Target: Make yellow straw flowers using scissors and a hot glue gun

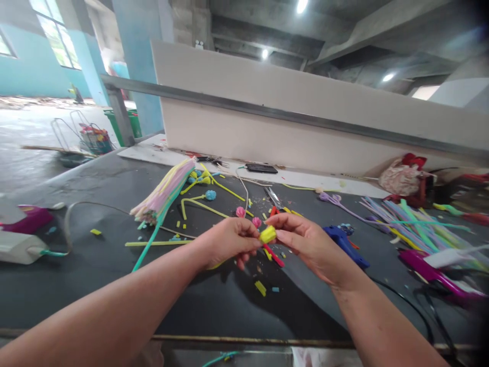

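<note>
My left hand (233, 242) pinches the left side of a small yellow fuzzy bud (268, 234), which looks made of pipe cleaner. On its right side, the thumb and fingers of my right hand (311, 244) close on the same bud. Just beyond the hands are pink pipe-cleaner flowers (240, 211) and red-handled scissors (274, 198). A red stem (273, 256) shows below the bud; whether it is joined to it I cannot tell. Short yellow offcuts (260, 288) and a blue one (275, 289) lie on the dark table (229, 311) nearer me.
A bundle of pastel pipe cleaners (164, 193) lies at left, another bundle (412, 224) at right. A blue glue gun (346, 245) with a black cable rests beside my right hand. A phone (262, 168) lies by the white partition (305, 127). A white power strip (19, 248) is at far left.
</note>
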### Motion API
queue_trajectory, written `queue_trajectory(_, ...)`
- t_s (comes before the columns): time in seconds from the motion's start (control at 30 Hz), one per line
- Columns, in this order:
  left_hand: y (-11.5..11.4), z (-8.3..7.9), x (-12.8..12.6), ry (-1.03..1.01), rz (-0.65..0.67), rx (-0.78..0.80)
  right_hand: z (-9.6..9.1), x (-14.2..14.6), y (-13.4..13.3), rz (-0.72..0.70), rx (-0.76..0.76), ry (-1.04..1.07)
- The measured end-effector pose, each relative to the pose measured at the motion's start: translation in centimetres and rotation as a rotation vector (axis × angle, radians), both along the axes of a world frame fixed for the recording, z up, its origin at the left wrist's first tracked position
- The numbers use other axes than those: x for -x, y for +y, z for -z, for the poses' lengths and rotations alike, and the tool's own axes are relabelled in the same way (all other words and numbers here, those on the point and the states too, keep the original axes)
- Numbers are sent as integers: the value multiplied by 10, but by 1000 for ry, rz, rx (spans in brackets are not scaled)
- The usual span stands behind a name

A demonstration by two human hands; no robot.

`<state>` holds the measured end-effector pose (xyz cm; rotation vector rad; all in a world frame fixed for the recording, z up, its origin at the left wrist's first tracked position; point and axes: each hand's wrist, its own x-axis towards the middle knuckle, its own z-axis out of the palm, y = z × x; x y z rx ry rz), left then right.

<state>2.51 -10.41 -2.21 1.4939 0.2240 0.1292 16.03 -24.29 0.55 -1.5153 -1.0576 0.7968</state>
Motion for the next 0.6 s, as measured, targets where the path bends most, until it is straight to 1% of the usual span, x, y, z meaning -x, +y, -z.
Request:
queue_trajectory(0.07, -4, -1, 1, 7, 32, 50, -3, -8, -3, -7, 47, 12)
queue_trajectory(0.13, -9, -3, 2, 21, 110, 138, -3, -17, -3, 62, 20, 36)
queue_trajectory(0.2, -14, -3, 4, 42, 305, 232, 2, -22, 1, 158, 23, -15)
queue_trajectory(0.27, -17, 1, 6, 106, 558, 280, 8, -20, 10, 195, 72, -121)
queue_trajectory(0.33, -18, 6, 5, 192, 806, 272, 12, -12, 24, 165, 128, -227)
queue_trajectory(0.4, -18, 12, 3, 259, 993, 224, 11, 0, 41, 90, 173, -348)
queue_trajectory(0.47, -17, 15, 1, 289, 1086, 186, 6, 10, 61, 23, 179, -586)
queue_trajectory(0.53, -17, 16, 0, 307, 1116, 180, 1, 18, 80, -51, 199, -898)
queue_trajectory(0.57, -16, 15, -1, 319, 1120, 184, 0, 21, 90, -95, 231, -1010)
queue_trajectory(0.6, -15, 13, 0, 331, 1120, 192, 0, 23, 99, -119, 254, -1046)
